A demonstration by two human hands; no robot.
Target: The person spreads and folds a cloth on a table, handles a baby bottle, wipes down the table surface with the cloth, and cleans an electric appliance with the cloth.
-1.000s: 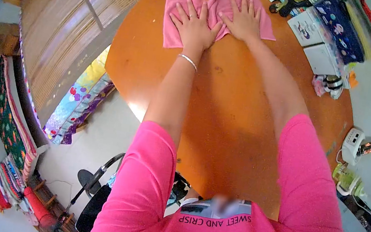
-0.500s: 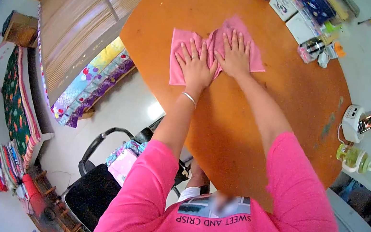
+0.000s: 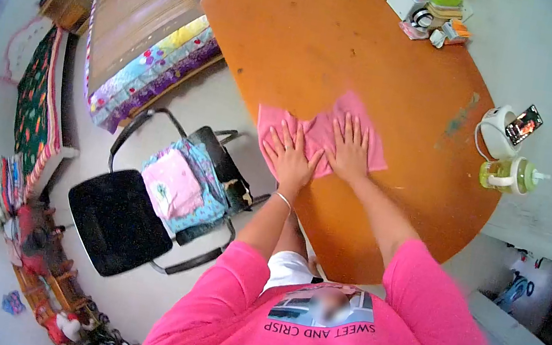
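A pink cloth (image 3: 346,105) lies spread on the orange-brown wooden table (image 3: 313,27), its left part reaching the table's edge. My left hand (image 3: 292,161) rests flat on the cloth's left half, fingers spread, with a bracelet on the wrist. Flat on the right half is my right hand (image 3: 350,152), its fingers also stretched out. The two thumbs come close together over the middle of the cloth. Neither hand has its fingers wrapped round anything; both press from above.
On the right edge stand a white device (image 3: 497,132) with a phone (image 3: 524,125) leaning on it and a green-tinted bottle (image 3: 515,176). Boxes and small items (image 3: 417,11) line the far right edge. A black chair (image 3: 120,224) with folded clothes (image 3: 176,186) is at left.
Both hands and the cloth have slid towards me along the table, to its left edge. My view has shifted too, showing more of the chair. The hands stay flat on the cloth.
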